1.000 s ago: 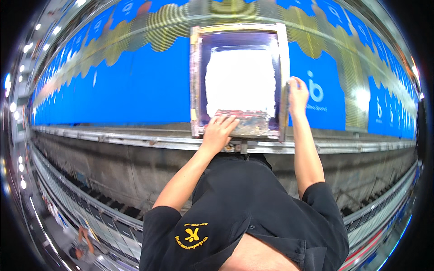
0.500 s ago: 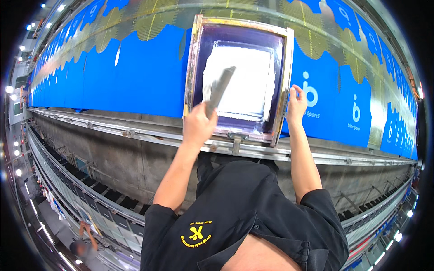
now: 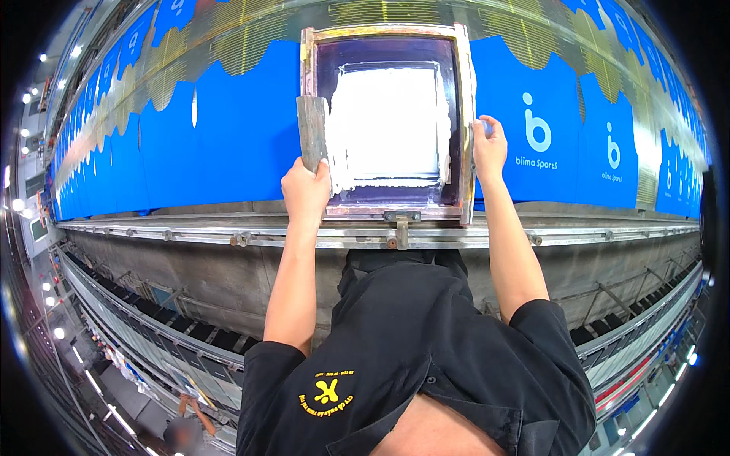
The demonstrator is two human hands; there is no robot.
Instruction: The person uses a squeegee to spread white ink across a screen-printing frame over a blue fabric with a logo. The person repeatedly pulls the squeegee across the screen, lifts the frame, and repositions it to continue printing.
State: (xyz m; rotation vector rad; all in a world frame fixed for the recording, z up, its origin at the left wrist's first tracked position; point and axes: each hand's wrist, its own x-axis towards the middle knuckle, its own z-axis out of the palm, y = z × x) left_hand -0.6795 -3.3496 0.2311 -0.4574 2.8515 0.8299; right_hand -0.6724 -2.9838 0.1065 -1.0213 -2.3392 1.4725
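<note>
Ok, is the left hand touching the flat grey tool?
Touching: the head view shows the left hand gripping the lower end of the flat grey tool.

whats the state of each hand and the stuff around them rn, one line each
left hand: closed around the squeegee
squeegee: held at the frame's left side, contact unclear
frame: lying flat
white paste: spread inside the frame, ragged-edged
right hand: fingers curled at the frame's right side, grip unclear
blue pieces: laid out, several printed white
</note>
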